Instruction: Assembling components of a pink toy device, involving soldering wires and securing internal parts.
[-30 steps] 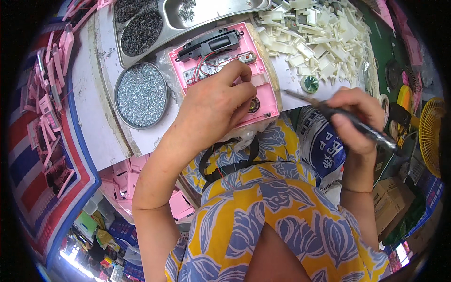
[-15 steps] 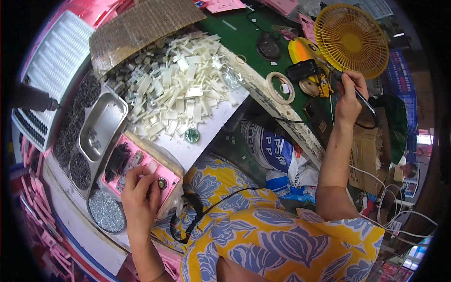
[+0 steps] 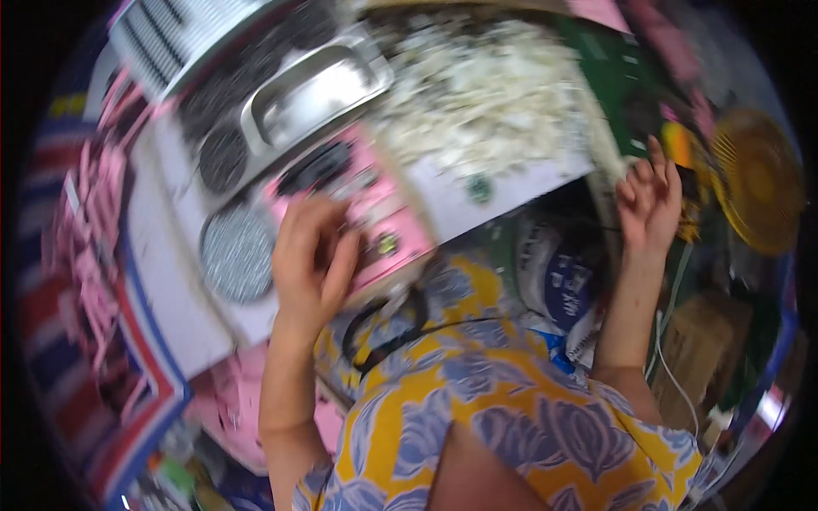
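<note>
A pink plastic panel (image 3: 407, 228) with dark parts and a small round metal piece fitted on it lies at the near edge of the white work table. My left hand (image 3: 305, 255) rests over its left side, fingers bent inward; the fingertips and anything between them are hidden. Out to the right, my right hand (image 3: 649, 200) is raised with its palm showing, one finger stretched up and the others loosely bent. Nothing shows in it, though the picture is smeared by motion.
Beyond the panel are a steel tray (image 3: 328, 89), a dish of silvery screws (image 3: 237, 254) and a heap of white plastic pieces (image 3: 494, 94). A yellow fan grille (image 3: 758, 183) stands at right. Pink strips (image 3: 94, 255) hang at left.
My head view has swung, shifting the table rightward. The dark-handled tool with a cable that my right hand held is out of it now, and the fingers have opened. My left hand stays at the panel.
</note>
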`<state>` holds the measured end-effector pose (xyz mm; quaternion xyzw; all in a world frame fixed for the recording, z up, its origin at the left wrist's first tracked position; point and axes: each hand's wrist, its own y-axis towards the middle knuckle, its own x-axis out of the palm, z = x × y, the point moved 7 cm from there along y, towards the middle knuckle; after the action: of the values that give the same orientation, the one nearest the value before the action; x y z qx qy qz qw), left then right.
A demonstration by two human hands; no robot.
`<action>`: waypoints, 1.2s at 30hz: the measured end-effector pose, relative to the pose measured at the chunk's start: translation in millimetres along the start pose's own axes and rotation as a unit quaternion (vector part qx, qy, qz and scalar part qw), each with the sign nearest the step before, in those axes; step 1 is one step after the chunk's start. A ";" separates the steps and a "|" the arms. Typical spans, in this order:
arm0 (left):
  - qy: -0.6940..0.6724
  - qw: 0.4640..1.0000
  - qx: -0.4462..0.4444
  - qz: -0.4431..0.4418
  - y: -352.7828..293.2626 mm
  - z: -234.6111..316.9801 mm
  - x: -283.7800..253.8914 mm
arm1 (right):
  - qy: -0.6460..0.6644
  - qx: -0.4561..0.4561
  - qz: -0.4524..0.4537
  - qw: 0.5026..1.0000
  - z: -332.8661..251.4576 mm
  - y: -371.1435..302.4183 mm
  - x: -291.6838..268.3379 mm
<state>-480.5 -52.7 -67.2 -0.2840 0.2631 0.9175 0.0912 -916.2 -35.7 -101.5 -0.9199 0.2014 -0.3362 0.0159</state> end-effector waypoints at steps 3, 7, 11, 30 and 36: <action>-0.094 0.980 -0.129 0.115 -15.0 -23.7 -19.2 | -0.304 -0.007 -0.196 0.932 75.5 -56.2 84.7; -0.079 0.980 -0.120 0.139 -21.6 -20.7 -27.5 | -0.519 -0.280 -0.490 0.642 127.9 -94.6 206.4; -0.005 0.989 -0.093 0.114 -21.6 -8.7 -24.2 | -0.598 -0.282 -0.465 0.589 153.5 -87.1 217.9; 0.275 0.960 0.055 0.002 11.3 -10.2 2.6 | -0.725 -0.259 -0.356 0.530 164.5 -31.4 251.6; 0.277 0.959 0.052 0.008 8.5 -12.7 4.1 | -0.743 -0.266 -0.360 0.497 163.9 -41.3 259.0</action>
<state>-480.6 -66.6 -74.8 -0.5200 0.3277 0.7885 0.0219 -619.5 -114.0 -63.0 -0.7840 -0.1534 0.5644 -0.2081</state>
